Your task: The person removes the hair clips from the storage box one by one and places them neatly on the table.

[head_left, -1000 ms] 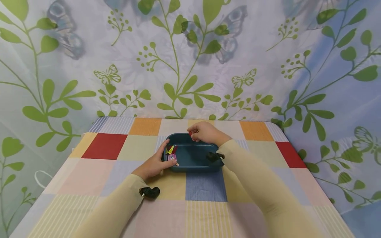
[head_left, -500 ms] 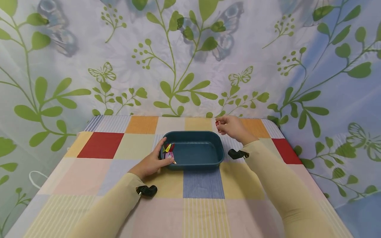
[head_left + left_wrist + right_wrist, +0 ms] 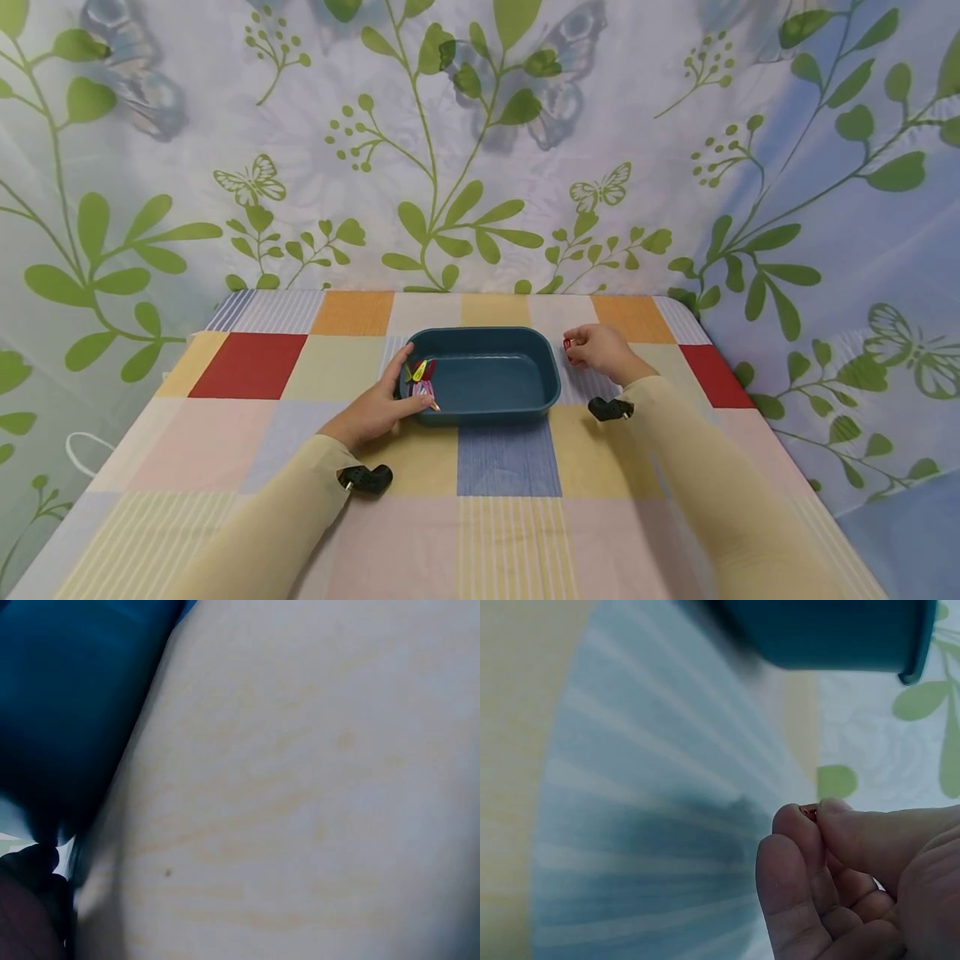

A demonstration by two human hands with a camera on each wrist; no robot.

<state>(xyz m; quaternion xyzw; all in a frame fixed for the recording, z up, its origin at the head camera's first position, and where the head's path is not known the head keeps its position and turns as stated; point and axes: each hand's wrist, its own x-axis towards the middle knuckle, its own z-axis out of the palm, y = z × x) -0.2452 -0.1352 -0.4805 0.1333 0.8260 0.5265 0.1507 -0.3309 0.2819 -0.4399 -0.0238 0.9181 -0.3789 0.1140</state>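
A dark blue-green plastic tray point(image 3: 491, 383) sits on the table. In its left end lie several small colourful hair clips point(image 3: 422, 379), yellow, red and pink-striped among them. My left hand point(image 3: 378, 408) holds the tray's left end, fingers along the outer wall and thumb over the front rim. Just right of the tray, my right hand point(image 3: 600, 350) pinches a small red clip point(image 3: 569, 348) between thumb and fingers. In the right wrist view only a thin edge of that clip point(image 3: 808, 811) shows between the fingertips.
A patchwork-patterned cloth point(image 3: 510, 462) covers the table. Behind it hangs a curtain point(image 3: 480, 167) printed with leaves and butterflies. Dark wrist cameras point(image 3: 366, 479) stick out from both sleeves. A white cable loop point(image 3: 82, 450) shows at the table's left edge.
With the red clip, my right hand has gone from over the tray's back rim out to the right, then lower beside the tray. My left hand stays at the tray's left end.
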